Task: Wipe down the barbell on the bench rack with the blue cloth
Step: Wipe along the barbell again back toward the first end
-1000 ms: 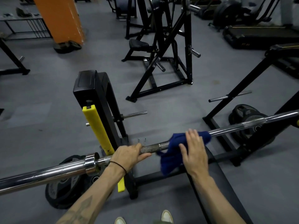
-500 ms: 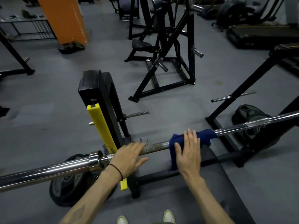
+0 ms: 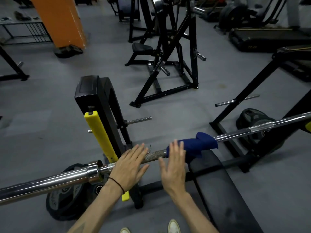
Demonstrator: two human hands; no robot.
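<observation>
**Cloth's draped on the bar, both hands off it**

Since the blue cloth (image 3: 193, 146) hangs over the barbell (image 3: 50, 180) just right of my right hand (image 3: 174, 167), that hand is nearer. The bar runs left to right across the rack. Both hands are flat, fingers spread, gripping nothing; my left hand (image 3: 130, 165) rests on the knurling.

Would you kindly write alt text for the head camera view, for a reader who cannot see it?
Two open hands, left hand and right hand, lie flat over a barbell on a bench rack, with a blue cloth draped on the bar beyond the right fingers. A black bench pad lies below, gym machines behind.
</observation>
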